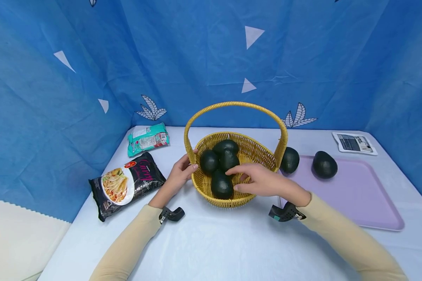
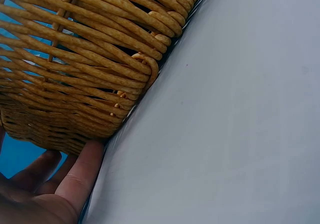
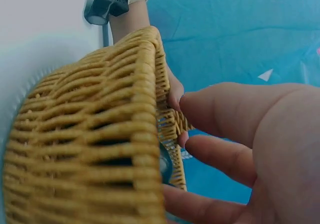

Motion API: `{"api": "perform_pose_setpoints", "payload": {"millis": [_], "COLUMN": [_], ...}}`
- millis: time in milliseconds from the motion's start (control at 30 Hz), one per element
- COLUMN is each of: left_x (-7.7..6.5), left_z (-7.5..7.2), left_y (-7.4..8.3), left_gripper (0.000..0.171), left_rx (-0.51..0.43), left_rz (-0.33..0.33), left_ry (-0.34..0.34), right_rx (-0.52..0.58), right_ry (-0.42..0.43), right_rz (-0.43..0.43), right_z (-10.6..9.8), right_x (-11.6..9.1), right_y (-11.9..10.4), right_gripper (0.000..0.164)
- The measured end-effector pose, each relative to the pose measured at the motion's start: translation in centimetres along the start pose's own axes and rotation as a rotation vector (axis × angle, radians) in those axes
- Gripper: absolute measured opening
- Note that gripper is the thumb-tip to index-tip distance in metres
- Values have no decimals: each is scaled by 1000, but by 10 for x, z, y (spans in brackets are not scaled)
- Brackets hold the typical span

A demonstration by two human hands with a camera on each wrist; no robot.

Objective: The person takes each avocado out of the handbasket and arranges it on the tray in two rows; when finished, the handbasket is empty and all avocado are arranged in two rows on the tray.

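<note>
On the black noodle packet (image 1: 127, 185) at the left of the table (image 1: 211, 249), a red badge and pink script are printed beside a picture of noodles; the large pink word appears to be "Curry", though the smaller print cannot be made out. Behind it is placed a teal packet (image 1: 148, 139), on which a white panel and a barcode are shown, its text too small to be read. At the far right, a white pouch with a dark panel (image 1: 354, 143) is laid flat, its print likewise illegible.

The wicker basket (image 1: 244, 201) is touched at its left side by the left hand (image 1: 178, 175), whose thumb and fingers are parted and laid against the outer weave below the rim. Inside the basket, the right hand (image 1: 256, 180) is held above the avocados, thumb and index finger spread apart, nothing pinched between them; the fingertips are brought close to the front avocado (image 1: 221, 185), but whether it is touched cannot be told. Three more avocados (image 1: 209, 161) are clustered behind it, towards the basket's left. Two others (image 1: 324, 164) are seen at the lilac tray (image 1: 358, 195), one partly hidden by the basket.
</note>
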State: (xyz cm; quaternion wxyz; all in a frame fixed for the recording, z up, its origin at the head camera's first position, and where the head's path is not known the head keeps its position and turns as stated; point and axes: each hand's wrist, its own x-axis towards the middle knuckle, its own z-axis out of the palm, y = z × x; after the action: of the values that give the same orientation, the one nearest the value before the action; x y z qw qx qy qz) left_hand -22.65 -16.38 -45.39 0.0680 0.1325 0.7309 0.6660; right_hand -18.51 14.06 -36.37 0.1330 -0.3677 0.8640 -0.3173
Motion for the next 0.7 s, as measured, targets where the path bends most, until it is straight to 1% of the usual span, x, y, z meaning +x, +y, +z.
{"api": "perform_pose_setpoints", "payload": {"millis": [133, 333, 500, 600, 700], "left_x": [0, 0, 1, 1, 1], "left_z": [0, 1, 1, 1, 0], "left_y": [-1, -4, -3, -3, -2], "left_gripper": [58, 58, 58, 58, 58], "left_rx": [-7, -9, 5, 16, 21], "left_rz": [-1, -5, -5, -5, -6], "left_ry": [3, 6, 5, 0, -2], "right_rx": [-31, -48, -76, -81, -53], "right_ry": [-12, -78, -105, -114, -118], "right_rz": [29, 88, 106, 121, 141], "right_z": [8, 18, 23, 26, 28], "right_x": [8, 16, 23, 28, 34], "right_y": [-2, -6, -9, -10, -11], "right_gripper": [46, 50, 54, 54, 49]}}
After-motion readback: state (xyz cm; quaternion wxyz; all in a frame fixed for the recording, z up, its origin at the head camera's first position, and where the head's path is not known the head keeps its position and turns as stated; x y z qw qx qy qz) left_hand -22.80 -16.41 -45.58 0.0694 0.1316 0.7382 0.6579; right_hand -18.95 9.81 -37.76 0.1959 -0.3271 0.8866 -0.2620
